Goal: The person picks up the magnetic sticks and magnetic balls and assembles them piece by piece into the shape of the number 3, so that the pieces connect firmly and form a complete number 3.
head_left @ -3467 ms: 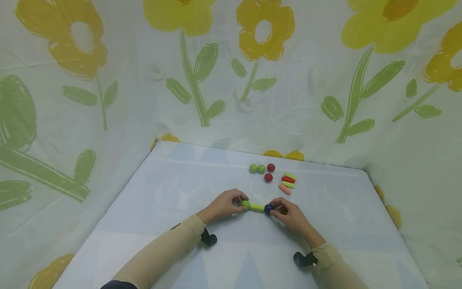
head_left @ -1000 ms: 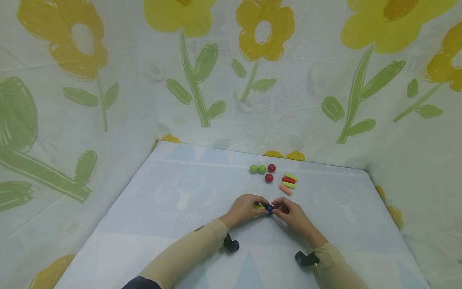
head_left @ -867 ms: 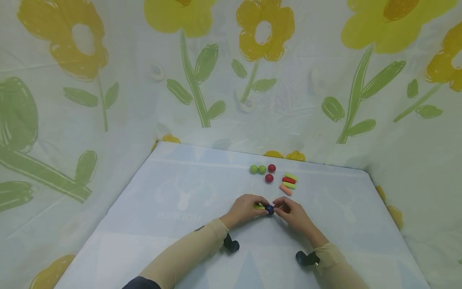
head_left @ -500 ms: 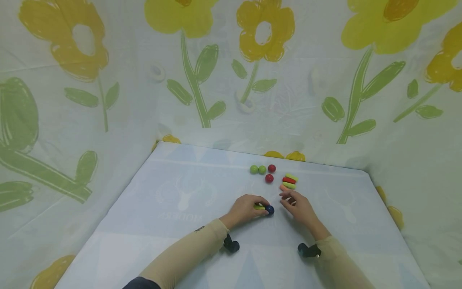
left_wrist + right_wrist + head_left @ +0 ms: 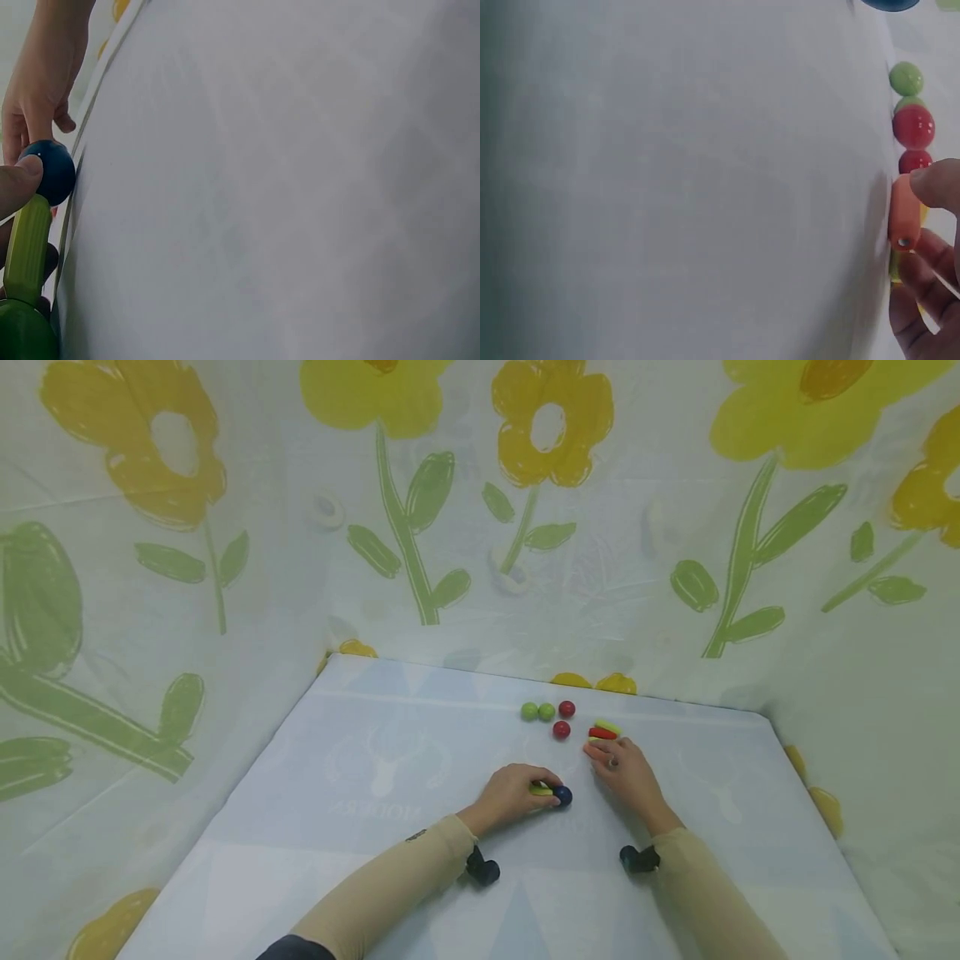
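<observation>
My left hand (image 5: 517, 793) holds a row of beads low over the table, its thumb on the dark blue round bead (image 5: 57, 174) at the end. Behind that bead, in the left wrist view, come a ribbed yellow-green long bead (image 5: 27, 247) and a green round bead (image 5: 26, 334); the fingers hide part of the row in the head view. Farther forward and right, my right hand (image 5: 628, 777) pinches an orange long bead (image 5: 905, 210), whose end hole shows in the right wrist view. Thumb and fingertips lie on either side of it.
Just beyond the right fingers lie a red long bead (image 5: 603, 733) and a yellow-green long bead (image 5: 608, 726). To their left are green round beads (image 5: 528, 712) and red round beads (image 5: 561, 730). A flower-print curtain (image 5: 585, 560) rises behind the table (image 5: 360, 877).
My left hand slid right along the row to the blue bead. The right hand let go of the blue bead, moved forward and right, and took hold of the orange long bead.
</observation>
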### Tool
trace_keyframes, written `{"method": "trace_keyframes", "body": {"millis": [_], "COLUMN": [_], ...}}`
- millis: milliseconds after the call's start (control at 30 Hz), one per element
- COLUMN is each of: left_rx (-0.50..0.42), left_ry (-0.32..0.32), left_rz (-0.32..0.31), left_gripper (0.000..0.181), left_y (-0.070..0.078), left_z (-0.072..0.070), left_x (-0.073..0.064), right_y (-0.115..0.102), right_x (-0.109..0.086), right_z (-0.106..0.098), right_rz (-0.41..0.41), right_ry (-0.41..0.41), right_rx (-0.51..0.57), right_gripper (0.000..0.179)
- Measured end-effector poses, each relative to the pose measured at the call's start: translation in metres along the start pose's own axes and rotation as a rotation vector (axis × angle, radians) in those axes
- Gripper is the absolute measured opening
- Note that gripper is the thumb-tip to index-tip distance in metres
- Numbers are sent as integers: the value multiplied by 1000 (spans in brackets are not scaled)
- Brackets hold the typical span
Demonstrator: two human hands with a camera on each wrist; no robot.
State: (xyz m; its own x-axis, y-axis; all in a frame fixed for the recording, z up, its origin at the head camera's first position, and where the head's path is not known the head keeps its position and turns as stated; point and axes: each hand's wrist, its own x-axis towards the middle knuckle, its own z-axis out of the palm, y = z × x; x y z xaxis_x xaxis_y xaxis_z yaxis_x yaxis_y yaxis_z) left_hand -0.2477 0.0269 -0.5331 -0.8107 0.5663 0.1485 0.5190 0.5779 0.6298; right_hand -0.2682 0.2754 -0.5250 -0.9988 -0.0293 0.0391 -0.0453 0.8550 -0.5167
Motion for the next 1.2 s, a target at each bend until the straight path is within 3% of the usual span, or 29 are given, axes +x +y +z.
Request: {"method": "trace_keyframes", "body": {"millis": [300, 833, 1200], "left_rx": [-3, -9, -3], "left_ry": [-1, 2, 11], "left_rz": [-6, -15, -25], "left_gripper": [26, 25, 26], "left_y": [1, 0, 2], "left_z": [-1, 1, 2], "left_x": [-1, -1, -2], "right_y": [-4, -15, -19], "right_x": [4, -4, -4], "right_z": [2, -2, -2], "right_rz": [15, 107, 100], "right_ry": [-24, -151, -184], "right_rx": [-16, 38, 27], "right_gripper": [37, 44, 42]}}
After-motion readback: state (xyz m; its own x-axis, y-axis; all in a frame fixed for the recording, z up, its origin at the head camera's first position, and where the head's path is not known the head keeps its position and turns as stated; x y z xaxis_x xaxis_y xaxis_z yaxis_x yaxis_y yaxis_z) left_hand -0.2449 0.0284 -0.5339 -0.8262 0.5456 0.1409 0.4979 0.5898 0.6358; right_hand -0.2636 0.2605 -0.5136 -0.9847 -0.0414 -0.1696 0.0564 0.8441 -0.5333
